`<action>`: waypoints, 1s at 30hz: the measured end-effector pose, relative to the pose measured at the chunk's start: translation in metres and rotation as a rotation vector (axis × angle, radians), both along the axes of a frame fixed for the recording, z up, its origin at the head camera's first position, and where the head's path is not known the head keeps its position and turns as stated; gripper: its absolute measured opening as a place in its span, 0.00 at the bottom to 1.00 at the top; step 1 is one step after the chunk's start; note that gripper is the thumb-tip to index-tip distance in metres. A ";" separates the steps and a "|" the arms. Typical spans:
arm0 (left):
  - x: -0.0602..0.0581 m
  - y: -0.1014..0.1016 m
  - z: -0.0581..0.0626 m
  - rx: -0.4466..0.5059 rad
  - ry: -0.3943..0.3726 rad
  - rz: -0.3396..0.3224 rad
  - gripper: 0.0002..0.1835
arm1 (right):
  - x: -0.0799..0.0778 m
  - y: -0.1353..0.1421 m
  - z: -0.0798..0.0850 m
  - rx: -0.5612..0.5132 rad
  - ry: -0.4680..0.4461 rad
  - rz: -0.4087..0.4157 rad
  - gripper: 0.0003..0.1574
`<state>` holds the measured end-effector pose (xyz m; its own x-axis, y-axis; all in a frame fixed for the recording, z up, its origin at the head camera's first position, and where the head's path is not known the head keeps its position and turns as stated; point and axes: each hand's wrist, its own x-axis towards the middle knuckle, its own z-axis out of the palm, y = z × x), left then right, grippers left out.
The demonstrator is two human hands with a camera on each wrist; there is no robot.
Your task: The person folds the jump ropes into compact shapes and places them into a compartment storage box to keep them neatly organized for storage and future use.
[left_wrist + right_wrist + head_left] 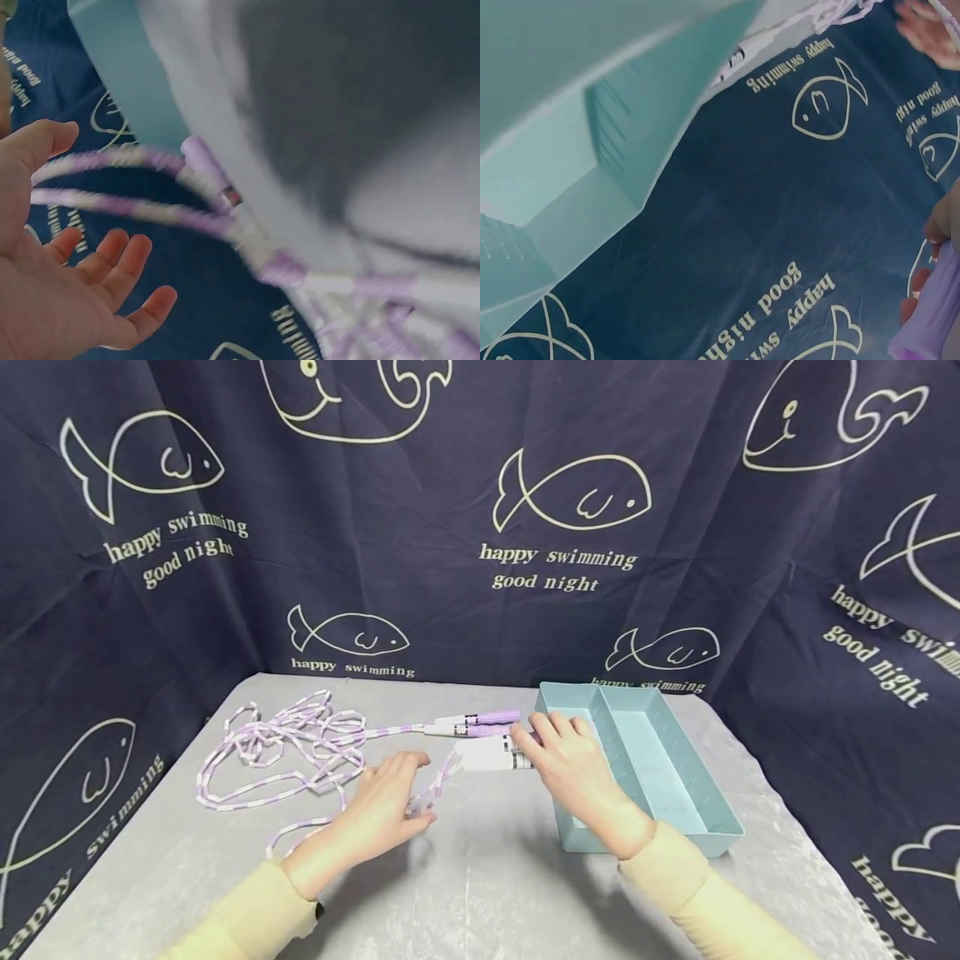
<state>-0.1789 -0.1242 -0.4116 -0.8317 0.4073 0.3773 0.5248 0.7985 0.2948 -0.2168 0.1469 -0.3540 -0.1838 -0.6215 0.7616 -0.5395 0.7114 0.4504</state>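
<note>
My right hand (573, 768) grips the handles (483, 753) of a beaded jump rope, their white ends pointing left. One purple handle end (930, 307) shows in the right wrist view. My left hand (378, 806) has its fingers spread and loosely bent. Purple-and-white strands (127, 206) of rope pass between its thumb and fingers without a visible grip. On the table behind the hands lies another pair of purple-and-white handles (480, 725), their rope running left into a loose tangle (288, 735) of beads.
A pale teal box (663, 777) with a lengthwise divider stands under and beside my right hand. The grey cloth-covered table (480, 877) is backed and flanked by dark blue curtains (465, 627) printed with fish.
</note>
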 end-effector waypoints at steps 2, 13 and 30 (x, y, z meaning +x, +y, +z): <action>-0.001 0.000 -0.007 0.003 -0.041 -0.006 0.36 | -0.001 0.002 0.003 -0.017 0.010 -0.010 0.20; -0.002 -0.002 -0.030 -0.082 -0.055 -0.015 0.32 | -0.011 0.018 0.020 -0.126 0.048 -0.117 0.12; 0.001 -0.015 -0.015 -0.268 0.212 -0.099 0.07 | -0.016 0.041 0.026 -0.177 0.031 -0.194 0.14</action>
<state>-0.1778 -0.1391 -0.4266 -0.6980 0.5900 0.4058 0.6305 0.7750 -0.0422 -0.2328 0.1882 -0.3278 -0.2609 -0.4335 0.8626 -0.3734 0.8693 0.3239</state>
